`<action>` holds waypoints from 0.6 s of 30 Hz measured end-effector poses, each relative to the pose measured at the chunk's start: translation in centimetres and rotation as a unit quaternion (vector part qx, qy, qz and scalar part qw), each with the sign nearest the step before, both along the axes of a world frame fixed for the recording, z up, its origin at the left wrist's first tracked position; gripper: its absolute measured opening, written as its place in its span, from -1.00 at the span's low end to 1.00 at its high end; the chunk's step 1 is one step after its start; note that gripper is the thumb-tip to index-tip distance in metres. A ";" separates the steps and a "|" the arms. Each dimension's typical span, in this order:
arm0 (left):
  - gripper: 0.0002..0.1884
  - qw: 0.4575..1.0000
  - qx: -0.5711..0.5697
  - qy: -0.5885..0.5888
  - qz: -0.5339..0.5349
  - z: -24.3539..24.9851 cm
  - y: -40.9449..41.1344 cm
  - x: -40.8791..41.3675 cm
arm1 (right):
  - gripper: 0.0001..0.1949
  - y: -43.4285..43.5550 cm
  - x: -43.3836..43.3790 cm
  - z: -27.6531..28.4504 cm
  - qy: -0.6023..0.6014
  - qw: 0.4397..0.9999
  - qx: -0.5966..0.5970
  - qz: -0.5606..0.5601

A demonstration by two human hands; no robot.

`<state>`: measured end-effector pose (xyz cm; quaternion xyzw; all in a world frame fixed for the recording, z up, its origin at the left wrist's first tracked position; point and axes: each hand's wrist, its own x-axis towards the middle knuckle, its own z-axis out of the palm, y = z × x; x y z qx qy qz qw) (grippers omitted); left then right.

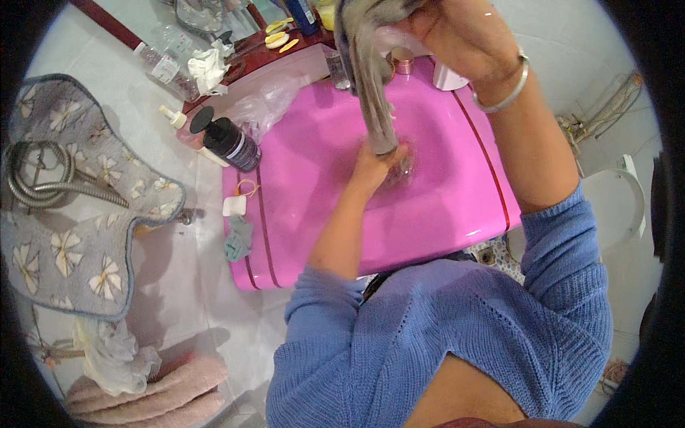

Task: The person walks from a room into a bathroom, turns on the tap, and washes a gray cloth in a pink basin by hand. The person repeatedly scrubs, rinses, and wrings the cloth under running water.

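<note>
A long grey cloth (374, 101), looking wet and twisted, hangs over the pink washbasin (305, 214). My right hand (460, 40), with a bracelet at the wrist, is raised at the top edge of the view and grips the cloth's upper part; some of its fingers are hidden or cut off. Down in the bowl, my left hand (374, 168) is at the cloth's lower end. The cloth covers part of this hand, so its grip is unclear. Something clear and shiny, perhaps water, shows beside its fingers.
A black pump bottle (233, 144), a crumpled clear plastic bag (267, 107), a white square item (234, 206) and a grey-green cloth (238, 239) lie along the basin's left side. A copper-coloured jar (402, 60) stands at the back. A metal shower hose (48, 176) hangs left.
</note>
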<state>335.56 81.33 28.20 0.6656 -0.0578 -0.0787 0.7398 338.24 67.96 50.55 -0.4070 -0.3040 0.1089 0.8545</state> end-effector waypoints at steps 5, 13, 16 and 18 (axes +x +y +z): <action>-0.67 0.976 0.170 0.080 0.111 -1.5 5.4 1.0 | -0.78 -3.7 2.1 -4.0 -0.014 0.988 -0.107 -0.106; -0.64 0.861 0.488 0.041 0.137 -9.2 9.0 4.6 | -0.44 -4.9 3.9 -18.9 0.048 0.913 -0.383 -0.132; -0.64 0.726 0.686 -0.032 0.029 -11.7 5.4 2.0 | -0.38 -5.9 3.1 -21.7 0.053 0.889 -0.439 -0.121; -0.63 0.697 0.715 -0.031 -0.044 -11.5 4.6 1.7 | -0.36 -6.1 2.2 -22.4 0.109 0.896 -0.421 -0.088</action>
